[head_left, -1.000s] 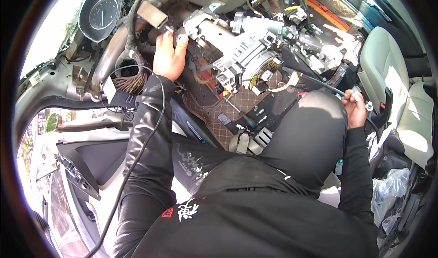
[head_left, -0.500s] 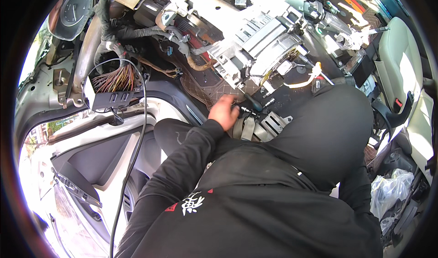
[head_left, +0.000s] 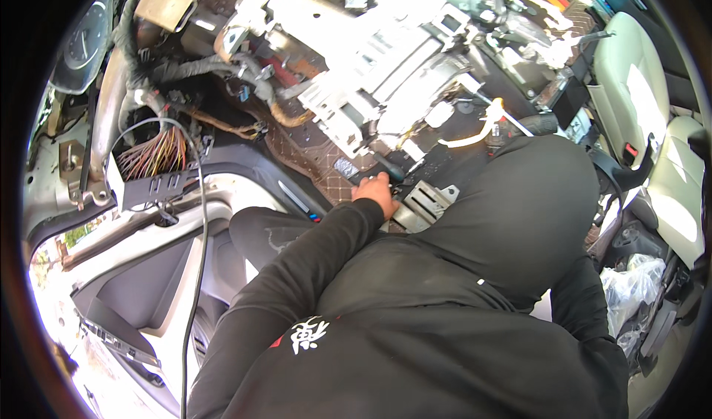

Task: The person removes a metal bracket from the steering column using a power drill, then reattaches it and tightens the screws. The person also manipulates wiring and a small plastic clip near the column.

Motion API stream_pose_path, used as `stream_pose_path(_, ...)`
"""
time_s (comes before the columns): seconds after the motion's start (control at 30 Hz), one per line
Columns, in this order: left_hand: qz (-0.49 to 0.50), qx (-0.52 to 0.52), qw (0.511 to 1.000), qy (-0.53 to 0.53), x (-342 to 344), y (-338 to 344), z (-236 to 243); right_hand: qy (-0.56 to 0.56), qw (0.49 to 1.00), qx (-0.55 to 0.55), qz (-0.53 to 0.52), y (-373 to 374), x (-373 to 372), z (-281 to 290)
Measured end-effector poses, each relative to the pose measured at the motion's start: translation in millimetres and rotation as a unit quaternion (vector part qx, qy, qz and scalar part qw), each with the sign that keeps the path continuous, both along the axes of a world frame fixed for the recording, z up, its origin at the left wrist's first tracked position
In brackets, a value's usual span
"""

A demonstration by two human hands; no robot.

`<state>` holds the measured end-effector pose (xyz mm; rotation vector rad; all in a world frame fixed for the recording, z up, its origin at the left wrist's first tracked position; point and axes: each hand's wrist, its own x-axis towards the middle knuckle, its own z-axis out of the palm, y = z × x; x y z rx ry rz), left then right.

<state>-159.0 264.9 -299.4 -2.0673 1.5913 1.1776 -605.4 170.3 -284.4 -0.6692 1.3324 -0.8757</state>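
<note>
My left hand [head_left: 377, 195] reaches down to the floor between my legs. Its fingers are bent and closed at the spot where a small metal socket tool lay; what they hold is hidden beneath them. Just beyond the fingertips lies a dark teal tool handle [head_left: 391, 170]. Right beside the hand is a slotted grey metal part [head_left: 424, 204], resting near my thigh. My right hand is out of sight; only the right sleeve [head_left: 582, 300] shows, running down behind my raised leg.
A large bare heater housing [head_left: 400, 67] stands ahead. A connector block with many wires [head_left: 154, 170] hangs at left, a black cable [head_left: 202, 248] looping past the open door [head_left: 141, 278]. A pale seat [head_left: 630, 78] and a clear plastic bag [head_left: 630, 293] are at right.
My left hand has moved slightly forward and right, over the small metal socket tool, which its fingers now cover. The view has shifted, so the surroundings sit further left.
</note>
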Motion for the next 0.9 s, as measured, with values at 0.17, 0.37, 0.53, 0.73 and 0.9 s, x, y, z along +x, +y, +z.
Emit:
stream_pose_path(0.17,0.03,-0.034,0.999,0.023,10,11,8,0.039,0.999,-0.015,0.022,10,2,-3)
stream_pose_path(0.37,-0.052,-0.026,0.998,0.039,40,22,-9,0.136,0.988,-0.037,0.069,38,-2,-36)
stream_pose_path(0.53,-0.009,-0.037,0.998,0.052,85,42,-54,0.346,0.936,-0.02,0.056,78,7,-68)
stream_pose_path(0.73,-0.124,-0.002,0.992,0.016,140,45,-119,0.388,0.918,0.034,0.072,132,-9,-84)
stream_pose_path(0.9,-0.15,-0.054,0.987,0.02,151,49,-118,0.388,0.909,0.083,0.13,142,-21,-84)
